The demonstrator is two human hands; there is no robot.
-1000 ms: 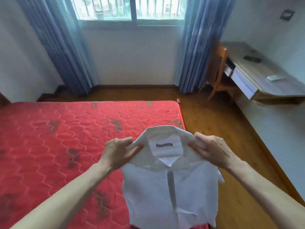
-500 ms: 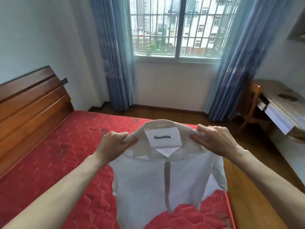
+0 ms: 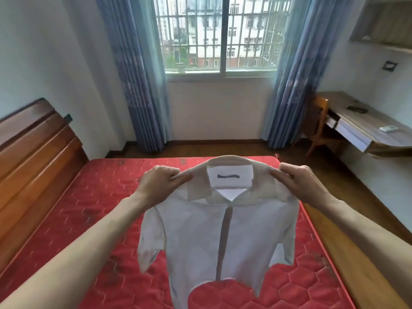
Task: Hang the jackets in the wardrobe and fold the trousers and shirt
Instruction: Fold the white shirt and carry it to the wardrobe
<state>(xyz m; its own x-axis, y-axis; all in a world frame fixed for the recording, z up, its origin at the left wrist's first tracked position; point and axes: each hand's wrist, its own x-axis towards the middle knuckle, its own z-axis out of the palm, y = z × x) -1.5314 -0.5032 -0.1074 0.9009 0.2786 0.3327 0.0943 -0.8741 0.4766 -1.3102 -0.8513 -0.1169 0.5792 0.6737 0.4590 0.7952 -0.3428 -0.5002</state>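
A white short-sleeved shirt (image 3: 198, 237) hangs in the air in front of me, above the red mattress (image 3: 89, 215). It faces me with its collar up and its placket running down the middle. My left hand (image 3: 161, 184) pinches the left shoulder beside the collar. My right hand (image 3: 305, 186) pinches the right shoulder in the same way. The hem hangs over the near part of the mattress. No jackets, trousers or wardrobe are in view.
A wooden headboard (image 3: 33, 157) stands at the left. A barred window (image 3: 220, 34) with blue curtains (image 3: 138, 81) is ahead. At the right are a wooden desk (image 3: 365, 128) and chair (image 3: 318, 121), with wooden floor (image 3: 347, 228) between bed and wall.
My view has risen and turned left, so the bed is now centred. Both hands have kept their hold and the shirt now hangs square over the mattress.
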